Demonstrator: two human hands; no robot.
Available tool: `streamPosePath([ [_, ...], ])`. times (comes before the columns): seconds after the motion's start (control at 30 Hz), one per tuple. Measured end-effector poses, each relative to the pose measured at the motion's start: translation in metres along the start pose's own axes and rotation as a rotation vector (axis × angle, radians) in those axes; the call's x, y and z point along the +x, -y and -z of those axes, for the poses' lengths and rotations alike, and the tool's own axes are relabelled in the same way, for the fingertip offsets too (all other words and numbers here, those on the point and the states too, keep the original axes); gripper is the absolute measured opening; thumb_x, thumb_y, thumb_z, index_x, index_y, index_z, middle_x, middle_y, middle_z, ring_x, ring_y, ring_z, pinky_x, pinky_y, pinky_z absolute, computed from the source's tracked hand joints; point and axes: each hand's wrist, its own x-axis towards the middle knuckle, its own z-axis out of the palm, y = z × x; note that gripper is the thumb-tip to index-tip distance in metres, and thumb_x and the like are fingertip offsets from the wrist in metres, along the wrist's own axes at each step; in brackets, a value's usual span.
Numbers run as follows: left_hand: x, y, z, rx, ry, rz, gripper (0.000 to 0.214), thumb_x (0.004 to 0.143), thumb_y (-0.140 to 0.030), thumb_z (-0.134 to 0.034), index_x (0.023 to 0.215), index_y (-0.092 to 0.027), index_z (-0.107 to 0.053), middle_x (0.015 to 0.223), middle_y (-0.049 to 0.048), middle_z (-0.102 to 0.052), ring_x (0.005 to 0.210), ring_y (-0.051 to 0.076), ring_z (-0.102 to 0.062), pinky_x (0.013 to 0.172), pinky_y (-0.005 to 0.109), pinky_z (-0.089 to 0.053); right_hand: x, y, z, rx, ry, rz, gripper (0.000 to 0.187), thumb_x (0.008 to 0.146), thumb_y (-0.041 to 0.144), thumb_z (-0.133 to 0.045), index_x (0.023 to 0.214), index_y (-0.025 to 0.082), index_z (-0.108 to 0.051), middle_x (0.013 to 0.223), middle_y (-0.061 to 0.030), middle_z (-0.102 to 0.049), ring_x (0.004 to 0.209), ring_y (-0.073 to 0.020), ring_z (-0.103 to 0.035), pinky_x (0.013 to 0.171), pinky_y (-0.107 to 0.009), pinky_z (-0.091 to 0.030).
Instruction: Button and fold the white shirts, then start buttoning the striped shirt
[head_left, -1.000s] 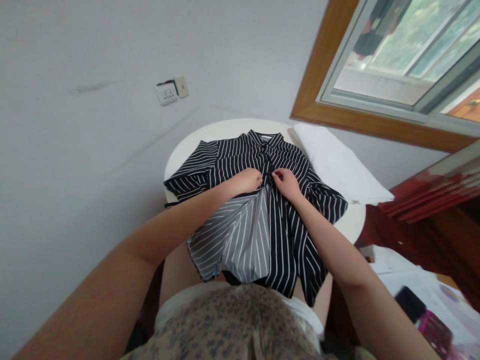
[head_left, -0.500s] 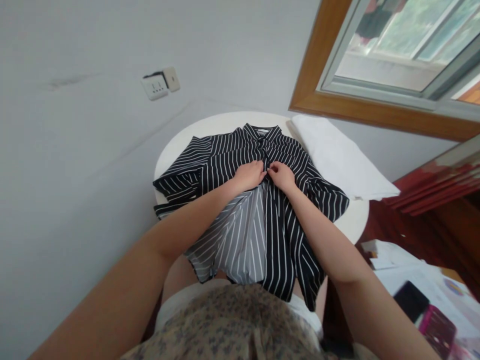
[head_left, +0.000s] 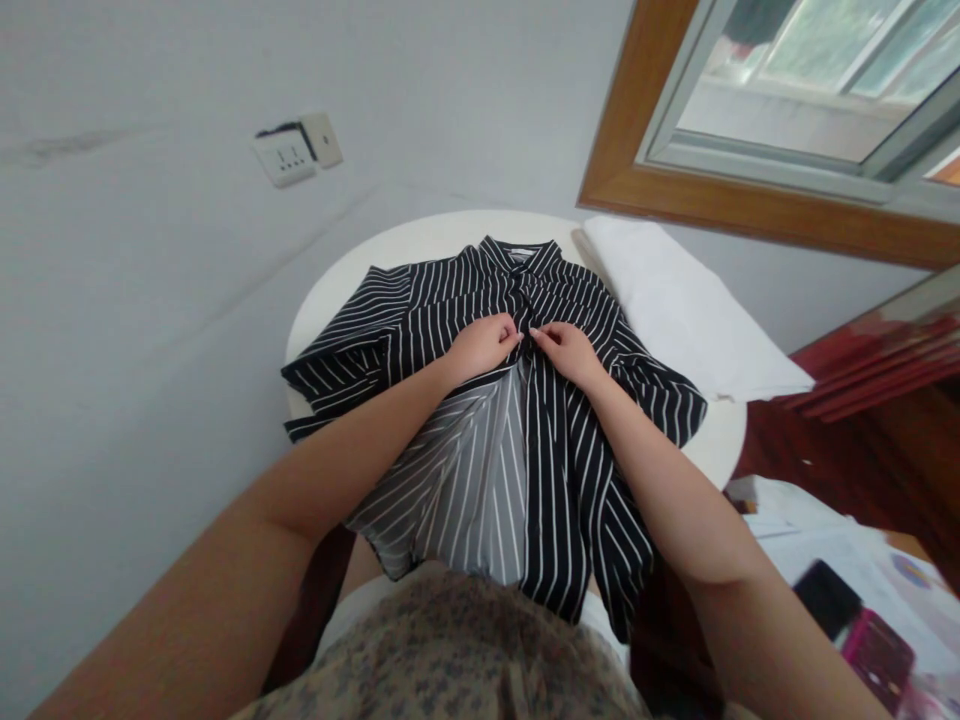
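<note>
A black shirt with white stripes [head_left: 442, 310] lies front up, its collar toward the wall and its lower front hanging over the near table edge. The front is joined near the collar and parted lower down, where the grey inside shows. My left hand [head_left: 486, 342] pinches the front edge at mid-chest with curled fingers. Close beside it, my right hand [head_left: 568, 350] pinches the other side of the same front opening. Any button between the fingertips is too small to make out.
The shirt rests on a round white table [head_left: 330, 290]. Folded white cloth [head_left: 682, 310] lies at the table's right. A wall socket [head_left: 286, 157] is at the upper left, a wood-framed window [head_left: 750, 205] at the upper right. Papers, a black phone [head_left: 826, 598] and a pink case [head_left: 877, 655] sit lower right.
Both hands stay at the shirt's front opening; the left fingers have curled in more and the fingertips have shifted slightly. The camera view has moved a little.
</note>
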Motion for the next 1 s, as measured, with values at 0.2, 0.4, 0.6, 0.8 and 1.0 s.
streamPosePath([
  [0.2,0.006,0.009,-0.002,-0.162,-0.040,0.052,0.019,0.083,-0.034,-0.061,0.080,-0.015,-0.067,0.076,0.0034,-0.066,0.070,0.014,-0.058,0.070,0.026,-0.043,-0.002,0.005,-0.001,0.039,-0.096,0.008,0.021,0.085,0.034,-0.055,0.070,0.019,-0.056,0.066,0.0008,-0.055,0.066,-0.0142,-0.049,0.065,-0.027,-0.037],
  [0.4,0.003,0.005,0.000,-0.197,-0.037,0.064,0.014,0.081,-0.028,-0.062,0.080,-0.015,-0.068,0.076,0.0036,-0.069,0.071,0.014,-0.061,0.070,0.025,-0.046,-0.007,0.022,0.006,0.179,-0.158,0.081,0.022,0.086,0.038,-0.053,0.076,0.019,-0.059,0.071,0.0005,-0.058,0.065,-0.0131,-0.051,0.067,-0.026,-0.041],
  [0.6,0.003,0.004,0.007,-0.266,0.059,0.104,0.008,0.078,-0.019,-0.061,0.078,-0.014,-0.067,0.067,0.0017,-0.067,0.062,0.011,-0.061,0.063,0.023,-0.046,-0.010,0.025,-0.003,0.129,-0.046,0.095,0.013,0.082,0.029,-0.057,0.086,0.019,-0.064,0.078,-0.0018,-0.063,0.071,-0.0153,-0.056,0.072,-0.029,-0.045],
  [0.8,0.002,0.003,0.015,-0.528,0.181,0.246,0.010,0.084,-0.019,-0.062,0.079,-0.011,-0.065,0.078,0.0072,-0.072,0.057,0.007,-0.059,0.057,0.021,-0.046,-0.011,0.026,-0.003,0.053,-0.037,0.111,0.016,0.079,0.021,-0.057,0.092,0.019,-0.067,0.083,-0.0038,-0.063,0.075,-0.0172,-0.057,0.075,-0.032,-0.047],
  [1.0,0.004,0.006,0.017,-0.642,0.231,0.286,0.017,0.087,-0.026,-0.061,0.078,-0.012,-0.067,0.083,0.0085,-0.072,0.064,0.007,-0.061,0.060,0.021,-0.047,-0.012,0.027,-0.002,0.043,-0.038,0.124,0.019,0.078,0.019,-0.057,0.094,0.019,-0.067,0.076,-0.0026,-0.061,0.072,-0.0176,-0.056,0.075,-0.033,-0.047],
])
